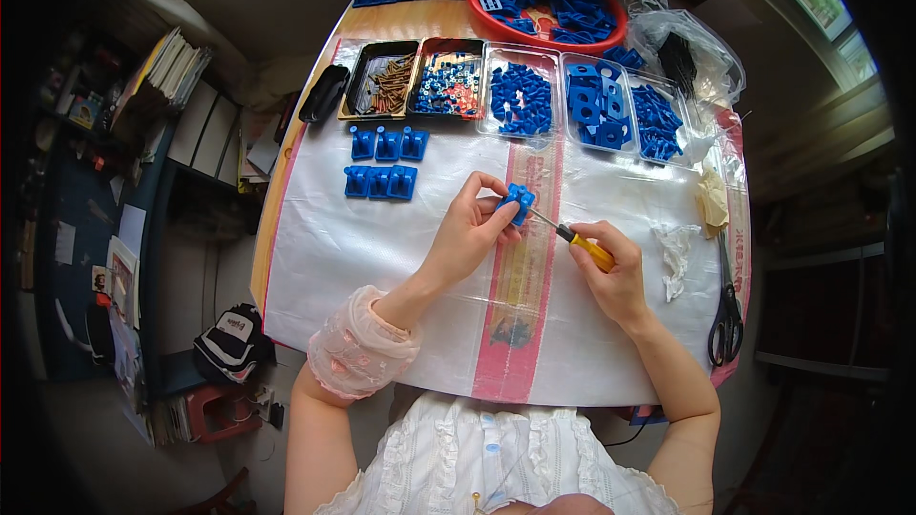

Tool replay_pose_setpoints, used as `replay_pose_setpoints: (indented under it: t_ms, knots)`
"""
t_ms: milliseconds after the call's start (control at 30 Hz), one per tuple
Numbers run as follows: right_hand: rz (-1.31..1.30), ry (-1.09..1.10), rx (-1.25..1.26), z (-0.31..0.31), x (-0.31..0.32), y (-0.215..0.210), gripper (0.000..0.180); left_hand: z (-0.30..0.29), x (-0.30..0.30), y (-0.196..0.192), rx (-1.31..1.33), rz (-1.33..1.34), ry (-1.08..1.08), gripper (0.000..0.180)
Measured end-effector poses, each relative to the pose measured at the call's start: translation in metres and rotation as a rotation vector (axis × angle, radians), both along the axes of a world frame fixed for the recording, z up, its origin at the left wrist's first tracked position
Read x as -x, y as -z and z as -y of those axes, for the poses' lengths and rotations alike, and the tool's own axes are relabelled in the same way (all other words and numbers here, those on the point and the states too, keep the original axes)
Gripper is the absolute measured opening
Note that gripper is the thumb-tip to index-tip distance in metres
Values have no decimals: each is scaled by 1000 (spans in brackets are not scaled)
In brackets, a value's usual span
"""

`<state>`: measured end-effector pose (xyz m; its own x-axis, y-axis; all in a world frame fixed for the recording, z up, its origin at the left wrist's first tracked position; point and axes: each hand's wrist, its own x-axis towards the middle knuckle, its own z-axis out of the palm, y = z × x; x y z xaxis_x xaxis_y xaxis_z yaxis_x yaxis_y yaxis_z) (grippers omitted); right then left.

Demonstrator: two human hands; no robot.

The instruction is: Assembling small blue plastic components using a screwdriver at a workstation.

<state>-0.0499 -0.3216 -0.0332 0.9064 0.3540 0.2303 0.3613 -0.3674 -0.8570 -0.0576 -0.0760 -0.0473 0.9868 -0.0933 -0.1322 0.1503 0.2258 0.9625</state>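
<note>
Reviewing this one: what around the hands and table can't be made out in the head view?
Head view, all items:
Left edge of the blue part: covered by the left hand.
Screwdriver tip: too small to tell whether it meets a screw.
Part of its yellow handle: hidden by the right hand.
Bottom of the red basin: mostly covered by blue pieces.

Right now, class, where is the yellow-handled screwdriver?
In the head view, the yellow-handled screwdriver is right of centre, held in the right grip, its shaft pointing up-left toward the blue part in the left grip.
</note>
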Motion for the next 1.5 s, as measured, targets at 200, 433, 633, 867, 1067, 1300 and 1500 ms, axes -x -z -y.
replay_pose_setpoints:
  t_ms: [200,433,633,867,1067,1300,1500]
  knots:
    - [-34,8,11,1,1,4,22,0,0,2,14,-13,-3,23]
    - [-24,7,23,1,1,5,22,0,1,-1,8,-10,1,26]
    - [-29,17,36,2,2,4,22,2,0,1,-5,58,26,34]
    - [96,26,43,0,3,5,22,1,0,0,-24,52,29,29]
    - [280,50,156,-1,5,1,25,0,-2,1,-20,13,23,29]
    - [267,92,218,1,5,1,17,1,-1,-1,-14,26,26,27]
    - [221,80,298,7,1,3,13,5,1,0,-13,69,9,25]
